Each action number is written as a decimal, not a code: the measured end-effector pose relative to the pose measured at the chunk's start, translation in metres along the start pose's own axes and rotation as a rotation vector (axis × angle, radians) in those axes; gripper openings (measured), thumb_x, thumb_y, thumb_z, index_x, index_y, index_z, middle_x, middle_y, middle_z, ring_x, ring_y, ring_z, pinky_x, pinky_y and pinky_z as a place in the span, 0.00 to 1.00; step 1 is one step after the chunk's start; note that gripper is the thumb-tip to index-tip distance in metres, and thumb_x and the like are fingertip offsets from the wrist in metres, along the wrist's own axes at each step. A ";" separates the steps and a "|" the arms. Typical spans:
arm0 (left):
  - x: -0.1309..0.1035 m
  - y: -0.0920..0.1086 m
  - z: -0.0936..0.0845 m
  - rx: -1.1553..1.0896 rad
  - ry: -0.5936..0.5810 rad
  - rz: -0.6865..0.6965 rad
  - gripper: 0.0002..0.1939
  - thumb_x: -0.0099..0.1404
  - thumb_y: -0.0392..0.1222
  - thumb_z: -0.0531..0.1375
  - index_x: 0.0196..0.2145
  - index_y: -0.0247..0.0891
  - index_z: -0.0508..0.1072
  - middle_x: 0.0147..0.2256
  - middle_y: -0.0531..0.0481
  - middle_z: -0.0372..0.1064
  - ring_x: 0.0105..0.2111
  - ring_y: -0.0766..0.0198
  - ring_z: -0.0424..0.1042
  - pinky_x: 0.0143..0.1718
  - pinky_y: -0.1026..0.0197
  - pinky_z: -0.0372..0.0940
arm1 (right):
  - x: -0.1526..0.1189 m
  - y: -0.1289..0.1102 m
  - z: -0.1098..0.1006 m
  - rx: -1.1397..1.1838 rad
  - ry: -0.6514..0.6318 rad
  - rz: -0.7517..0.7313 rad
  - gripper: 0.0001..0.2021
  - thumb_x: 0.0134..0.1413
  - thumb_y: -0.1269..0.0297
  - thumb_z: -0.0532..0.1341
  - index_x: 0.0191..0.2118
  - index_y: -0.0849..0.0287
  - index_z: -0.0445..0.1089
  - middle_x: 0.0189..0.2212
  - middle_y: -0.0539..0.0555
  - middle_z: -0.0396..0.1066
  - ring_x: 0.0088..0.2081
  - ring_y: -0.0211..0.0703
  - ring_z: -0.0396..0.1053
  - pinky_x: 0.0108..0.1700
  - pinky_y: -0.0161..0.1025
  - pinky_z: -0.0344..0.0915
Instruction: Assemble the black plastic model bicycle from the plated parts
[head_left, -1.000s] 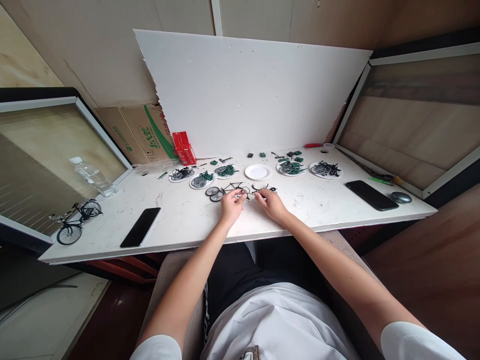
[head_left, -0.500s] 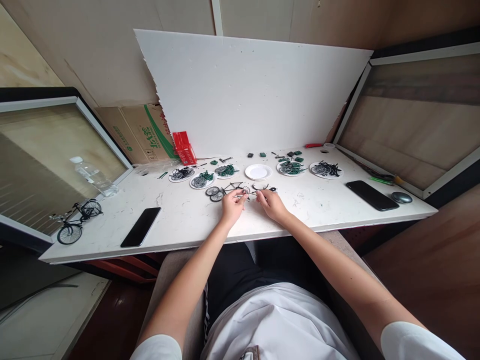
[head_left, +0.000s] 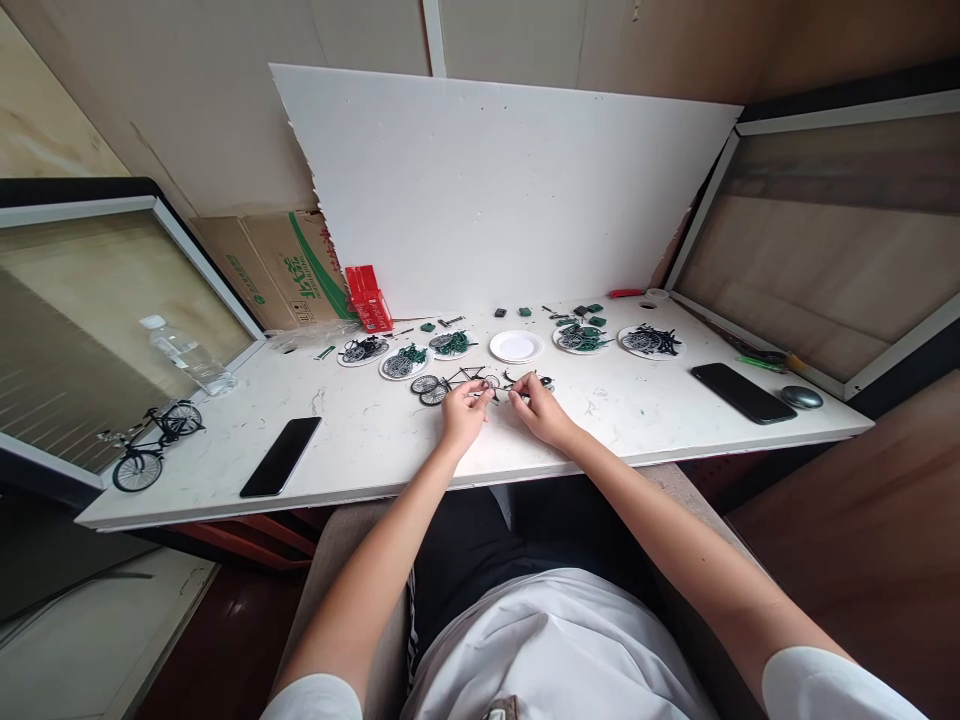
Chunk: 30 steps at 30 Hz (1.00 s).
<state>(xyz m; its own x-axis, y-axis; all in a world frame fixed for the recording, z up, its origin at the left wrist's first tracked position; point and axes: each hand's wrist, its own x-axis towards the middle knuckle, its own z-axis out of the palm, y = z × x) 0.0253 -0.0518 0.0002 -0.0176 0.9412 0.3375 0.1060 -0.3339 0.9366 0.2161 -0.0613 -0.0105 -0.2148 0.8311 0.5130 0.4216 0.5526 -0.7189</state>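
Observation:
My left hand (head_left: 464, 412) is closed in a pinch low over the white table. Whatever small piece its fingertips hold is too fine to make out. Close by on the right, my right hand (head_left: 541, 410) has its thumb and fingers pinched together, also around something too small to name. Just beyond the fingertips, thin dark model bicycle parts show, partly hidden by the hands. Two small black spoked wheels (head_left: 429, 389) lie left of my left hand, beside a thin bicycle frame (head_left: 463, 374). The two hands are slightly apart.
Paper plates with black and green bicycle parts stand behind the hands, around a bare plate (head_left: 517, 346). An assembled model bicycle (head_left: 156, 440) and a phone (head_left: 282, 456) are at left. Another phone (head_left: 742, 392) and a round silver object (head_left: 802, 397) lie at right.
My right hand has shifted slightly, its fingers bent a little more and its knuckles higher. My left hand has barely moved. The plates and parts stay where they were.

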 end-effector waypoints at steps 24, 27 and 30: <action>0.000 0.005 0.000 -0.027 0.017 -0.032 0.14 0.61 0.43 0.69 0.41 0.32 0.78 0.44 0.38 0.80 0.19 0.71 0.68 0.19 0.64 0.64 | 0.001 -0.002 -0.003 -0.003 -0.049 0.048 0.16 0.72 0.46 0.51 0.40 0.54 0.57 0.35 0.54 0.71 0.33 0.46 0.68 0.37 0.40 0.61; 0.000 0.005 0.000 -0.035 0.014 -0.028 0.15 0.60 0.44 0.69 0.41 0.32 0.78 0.44 0.38 0.80 0.20 0.71 0.69 0.20 0.64 0.65 | 0.000 -0.004 -0.004 -0.017 -0.049 0.059 0.17 0.73 0.45 0.50 0.39 0.54 0.56 0.31 0.52 0.69 0.30 0.45 0.65 0.35 0.39 0.58; -0.001 0.004 -0.001 -0.036 0.012 -0.027 0.15 0.60 0.45 0.69 0.41 0.32 0.79 0.44 0.38 0.80 0.20 0.71 0.68 0.20 0.64 0.65 | 0.000 -0.004 -0.003 -0.029 -0.047 0.058 0.18 0.73 0.44 0.49 0.37 0.54 0.54 0.29 0.50 0.66 0.28 0.44 0.63 0.34 0.39 0.56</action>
<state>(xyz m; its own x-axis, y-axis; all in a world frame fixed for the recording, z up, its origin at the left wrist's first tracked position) 0.0252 -0.0537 0.0040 -0.0316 0.9493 0.3127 0.0691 -0.3101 0.9482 0.2174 -0.0631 -0.0062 -0.2304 0.8641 0.4475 0.4597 0.5020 -0.7326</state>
